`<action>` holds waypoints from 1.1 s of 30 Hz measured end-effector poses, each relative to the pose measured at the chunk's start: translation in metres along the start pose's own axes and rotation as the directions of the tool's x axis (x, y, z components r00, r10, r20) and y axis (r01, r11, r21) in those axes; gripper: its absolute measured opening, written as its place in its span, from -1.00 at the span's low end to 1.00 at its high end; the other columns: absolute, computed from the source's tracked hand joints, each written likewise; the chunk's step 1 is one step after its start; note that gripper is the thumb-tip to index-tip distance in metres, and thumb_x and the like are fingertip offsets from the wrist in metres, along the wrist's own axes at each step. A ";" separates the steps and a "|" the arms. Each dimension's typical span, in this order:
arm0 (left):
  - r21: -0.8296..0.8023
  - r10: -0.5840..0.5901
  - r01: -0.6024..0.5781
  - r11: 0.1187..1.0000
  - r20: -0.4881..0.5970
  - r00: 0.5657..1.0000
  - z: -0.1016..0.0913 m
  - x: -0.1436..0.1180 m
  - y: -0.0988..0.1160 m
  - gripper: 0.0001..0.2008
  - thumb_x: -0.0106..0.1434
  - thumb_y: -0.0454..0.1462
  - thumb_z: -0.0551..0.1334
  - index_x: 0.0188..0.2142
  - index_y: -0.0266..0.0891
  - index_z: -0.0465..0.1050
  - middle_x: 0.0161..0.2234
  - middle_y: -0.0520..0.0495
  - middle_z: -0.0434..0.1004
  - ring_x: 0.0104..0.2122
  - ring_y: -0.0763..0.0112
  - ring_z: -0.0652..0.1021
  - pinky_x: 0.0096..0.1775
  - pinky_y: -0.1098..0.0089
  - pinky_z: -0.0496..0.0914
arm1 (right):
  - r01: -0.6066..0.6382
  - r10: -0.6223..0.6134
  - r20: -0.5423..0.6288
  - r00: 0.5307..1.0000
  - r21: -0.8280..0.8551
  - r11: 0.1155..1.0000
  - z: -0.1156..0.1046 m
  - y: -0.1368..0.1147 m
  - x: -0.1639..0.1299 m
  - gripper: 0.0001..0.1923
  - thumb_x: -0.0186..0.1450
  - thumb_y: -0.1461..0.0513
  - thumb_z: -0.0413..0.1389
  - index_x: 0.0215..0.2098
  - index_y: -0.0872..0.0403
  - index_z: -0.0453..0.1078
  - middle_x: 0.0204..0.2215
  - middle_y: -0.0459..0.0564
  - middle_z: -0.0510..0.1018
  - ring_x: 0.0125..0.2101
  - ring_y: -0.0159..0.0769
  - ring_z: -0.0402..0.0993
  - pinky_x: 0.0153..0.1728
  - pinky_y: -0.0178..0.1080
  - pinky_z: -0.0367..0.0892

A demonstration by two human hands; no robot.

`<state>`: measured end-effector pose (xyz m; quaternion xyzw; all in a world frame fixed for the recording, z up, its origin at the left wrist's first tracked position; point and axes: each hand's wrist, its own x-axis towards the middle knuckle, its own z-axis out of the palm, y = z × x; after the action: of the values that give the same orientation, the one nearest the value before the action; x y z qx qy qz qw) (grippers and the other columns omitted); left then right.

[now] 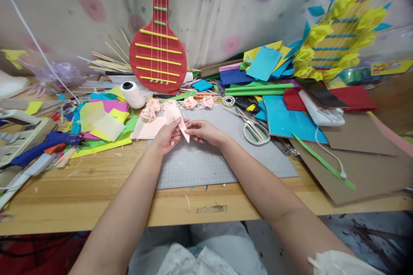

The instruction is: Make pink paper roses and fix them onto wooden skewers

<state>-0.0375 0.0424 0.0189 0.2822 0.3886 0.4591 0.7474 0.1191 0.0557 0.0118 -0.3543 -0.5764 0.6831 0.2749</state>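
My left hand and my right hand meet over the grey cutting mat. Together they pinch a folded strip of pale pink paper, which stands up between the fingertips. Behind it a flat pink sheet lies partly on the mat. Several small pink paper roses sit in a row along the mat's far edge.
Scissors lie on the mat's right side. A white thread spool, coloured paper piles, a blue glue gun, a red felt guitar, brown cardboard, a phone and a white charger crowd the wooden table.
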 end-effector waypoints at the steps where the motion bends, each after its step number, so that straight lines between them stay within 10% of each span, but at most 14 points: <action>1: 0.009 0.023 -0.023 1.000 -0.011 1.000 0.000 0.000 0.000 -0.70 -0.01 -0.20 0.29 -0.34 -0.42 0.44 -0.68 0.19 0.00 -0.74 0.80 -0.01 -0.74 0.68 -0.14 | 0.000 -0.001 0.022 1.000 0.010 1.000 -0.001 0.000 -0.001 -0.72 0.05 0.12 0.17 -0.36 0.13 0.32 -0.66 -0.22 0.30 -0.71 -0.62 0.13 -0.73 -0.50 -0.01; 11: 0.145 0.115 -0.114 0.983 0.000 0.993 0.009 -0.003 -0.008 -0.67 -0.08 -0.16 0.33 -0.38 -0.37 0.40 -0.69 0.19 0.05 -0.74 0.78 0.03 -0.72 0.65 -0.11 | -0.077 0.060 0.121 0.991 0.147 0.986 -0.002 0.000 0.000 -0.71 0.07 0.08 0.16 -0.47 0.12 0.22 -0.74 -0.30 0.06 -0.75 -0.63 -0.10 -0.75 -0.48 -0.20; 18: -0.068 0.054 -0.053 0.996 0.007 0.999 0.011 0.001 -0.007 -0.63 0.12 0.00 0.11 -0.30 -0.27 0.33 -0.66 0.14 0.15 -0.77 0.73 0.02 -0.73 0.62 -0.12 | 0.119 -0.080 -0.237 0.968 0.157 0.980 0.002 -0.007 0.002 -0.68 0.04 0.07 0.16 -0.52 0.08 0.15 -0.75 -0.30 0.09 -0.76 -0.62 -0.09 -0.77 -0.47 -0.17; 23: 0.017 0.155 -0.154 0.988 -0.105 0.982 0.013 0.004 -0.013 -0.55 0.16 0.04 0.03 -0.29 -0.33 0.36 -0.69 0.08 0.24 -0.77 0.65 0.19 -0.71 0.57 0.04 | 0.083 -0.089 -0.124 0.988 -0.060 0.995 0.014 -0.006 0.002 -0.72 0.12 0.06 0.09 -0.53 0.09 0.16 -0.76 -0.28 0.18 -0.78 -0.60 0.03 -0.79 -0.47 -0.08; 33: 0.193 0.200 -0.198 0.961 0.009 0.980 0.015 0.002 -0.019 -0.61 0.09 -0.07 0.18 -0.17 -0.27 0.35 -0.55 0.01 0.41 -0.62 0.51 0.42 -0.56 0.51 0.27 | 0.097 -0.110 -0.062 0.992 -0.179 0.979 0.020 -0.006 0.001 -0.76 0.17 0.14 0.02 -0.56 0.09 0.13 -0.76 -0.27 0.18 -0.78 -0.60 0.07 -0.77 -0.47 -0.04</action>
<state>-0.0156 0.0351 0.0112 0.3885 0.4046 0.4936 0.6646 0.1023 0.0461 0.0188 -0.3711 -0.6419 0.6011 0.2981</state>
